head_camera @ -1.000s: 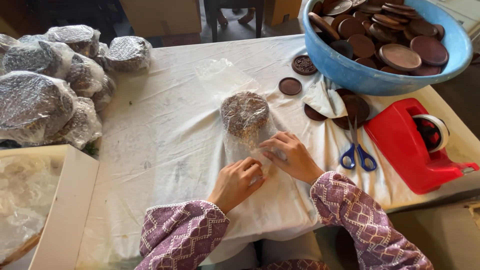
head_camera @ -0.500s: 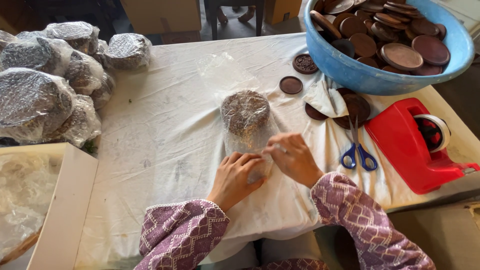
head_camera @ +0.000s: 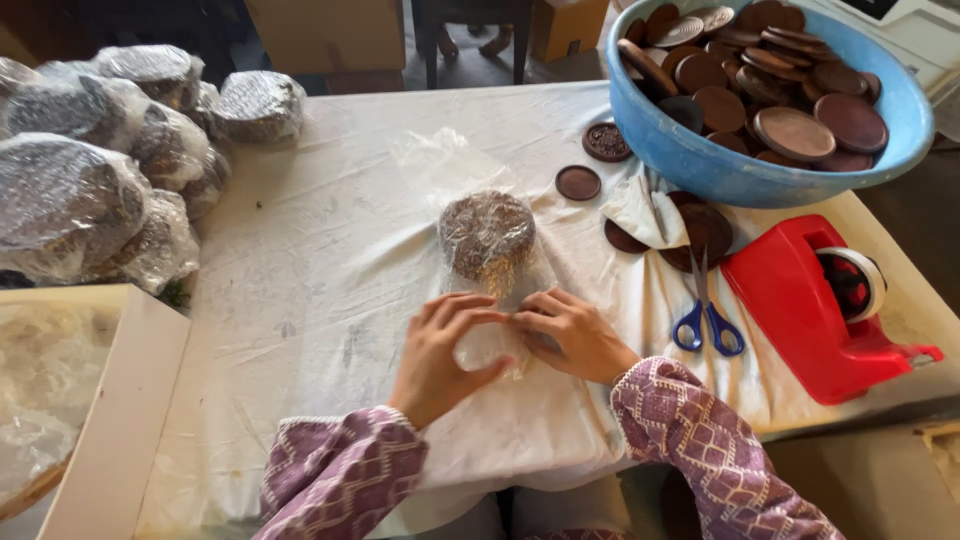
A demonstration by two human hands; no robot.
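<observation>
On the cloth-covered tabletop, the clear plastic bag holding a round brown stack is pinched by left hand and right hand.

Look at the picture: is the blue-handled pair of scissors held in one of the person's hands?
No, the blue-handled scissors lie on the white cloth, while both hands press the clear plastic bag.
</observation>
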